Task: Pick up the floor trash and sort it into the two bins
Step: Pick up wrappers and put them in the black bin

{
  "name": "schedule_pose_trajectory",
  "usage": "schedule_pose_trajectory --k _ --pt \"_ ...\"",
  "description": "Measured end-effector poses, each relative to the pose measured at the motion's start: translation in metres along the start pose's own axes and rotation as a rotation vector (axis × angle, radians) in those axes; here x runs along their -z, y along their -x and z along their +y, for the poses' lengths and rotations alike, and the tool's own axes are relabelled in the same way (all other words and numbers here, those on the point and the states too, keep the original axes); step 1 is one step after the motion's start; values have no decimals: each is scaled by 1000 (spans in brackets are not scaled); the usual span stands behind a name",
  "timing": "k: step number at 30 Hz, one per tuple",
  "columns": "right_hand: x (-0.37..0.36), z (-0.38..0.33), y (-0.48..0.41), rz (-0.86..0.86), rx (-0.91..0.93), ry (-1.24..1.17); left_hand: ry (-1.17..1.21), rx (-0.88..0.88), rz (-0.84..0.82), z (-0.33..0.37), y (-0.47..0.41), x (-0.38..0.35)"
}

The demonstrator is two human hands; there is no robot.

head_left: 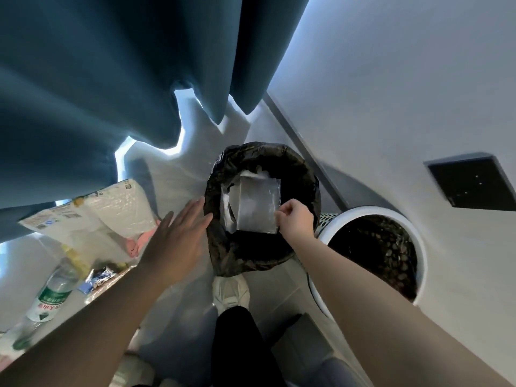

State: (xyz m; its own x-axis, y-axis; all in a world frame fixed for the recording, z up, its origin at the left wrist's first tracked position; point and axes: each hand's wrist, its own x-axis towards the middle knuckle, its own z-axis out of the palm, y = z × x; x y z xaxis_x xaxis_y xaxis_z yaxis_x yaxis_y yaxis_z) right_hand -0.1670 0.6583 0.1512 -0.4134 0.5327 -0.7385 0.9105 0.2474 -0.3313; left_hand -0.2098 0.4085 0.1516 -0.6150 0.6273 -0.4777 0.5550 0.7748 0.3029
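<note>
Clear plastic sleeve [258,203]: flat, rectangular, held over the mouth of the black-lined bin [308,174] at frame centre. Its long axis runs 12 to 6 in my view. The top short edge points to 12, leaning a touch toward 1. The broad face is turned up at the camera.

Right grip [296,220]: a bare hand, thumb and curled fingers pinching the sleeve at its 5 o'clock corner, above the bin's rim at 3.

Left grip [178,233]: a bare hand, palm down, fingers straight and spread, holding nothing. The fingertips are just beside the rim at 9; I can't tell if they touch the liner.

More pale crumpled plastic [226,208] shows along the sleeve's 9 o'clock edge. I can't tell whether the two touch.

Edges: the sleeve's outline sits inside the liner's ring all round, with the dark gap widest at 6. The white perforated bin [423,255] stands just beside the black-lined one at 4. The wall [391,79] and its grey skirting [304,146] run close behind both bins. A teal curtain [83,79] hangs from 10 to 12.

Floor at 8:
- a large white packaging bag [111,210]
- a green-labelled water bottle [53,294], long axis 1 to 7
- a blue-and-silver wrapper [97,277]
- something pink [134,244]

The person's left forearm crosses in front of this heap. A pale shoe [230,291] stands at 6, close to the bin's base. There is open floor [178,174] at 10, between curtain and bin.
</note>
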Motion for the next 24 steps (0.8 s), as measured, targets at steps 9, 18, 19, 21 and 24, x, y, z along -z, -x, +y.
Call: schedule_pose_trajectory --k 9,18,19,21,24 --pt "-40 -14 33 -38 300 433 120 116 -181 -10 52 -19" --pt "-154 13 125 -167 1136 668 178 400 -375 -58 156 -90" --pt "-174 17 125 -194 1127 706 174 431 -380 -67 165 -102" --pt "-214 25 117 -258 1063 834 167 506 -370 -86 178 -129" --pt "-266 36 95 -372 935 1103 150 611 -344 -112 189 -174"
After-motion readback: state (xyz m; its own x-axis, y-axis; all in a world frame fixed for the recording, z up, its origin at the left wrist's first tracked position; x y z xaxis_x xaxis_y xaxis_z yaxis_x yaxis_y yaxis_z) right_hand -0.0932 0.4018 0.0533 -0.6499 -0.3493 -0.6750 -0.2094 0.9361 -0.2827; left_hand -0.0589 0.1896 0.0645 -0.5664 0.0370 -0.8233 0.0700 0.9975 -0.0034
